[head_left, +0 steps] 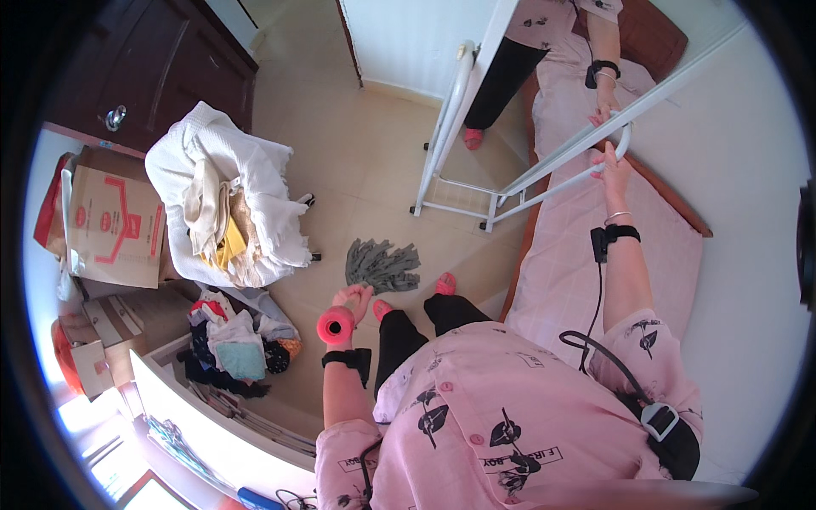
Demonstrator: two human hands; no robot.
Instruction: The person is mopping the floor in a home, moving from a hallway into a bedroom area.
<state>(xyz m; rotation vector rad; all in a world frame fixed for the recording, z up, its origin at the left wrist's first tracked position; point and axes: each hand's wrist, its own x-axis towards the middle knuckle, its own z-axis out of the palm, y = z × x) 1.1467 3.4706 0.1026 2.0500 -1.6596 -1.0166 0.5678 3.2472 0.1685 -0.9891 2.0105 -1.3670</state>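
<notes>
My left hand (pixel 354 298) is closed around the handle of a mop, whose pink end cap (pixel 334 326) points up at me. The mop's grey cloth-strip head (pixel 382 264) rests on the tiled floor in front of my pink slippers. At the right, my right hand (pixel 613 173) grips the upper curve of a white tubular metal frame (pixel 551 186) on small casters. This frame stands against the back of a tall standing mirror (pixel 503 131), or is part of it; I cannot tell which. My clothes and right arm are reflected in the glass.
A chair draped with white cloth (pixel 268 210) stands on casters at left, clothes heaped on it. Beside it are cardboard boxes (pixel 115 223) and a pile of folded clothes (pixel 236 344). A bed (pixel 663 268) runs along the right wall. A dark door (pixel 166 57) is at upper left.
</notes>
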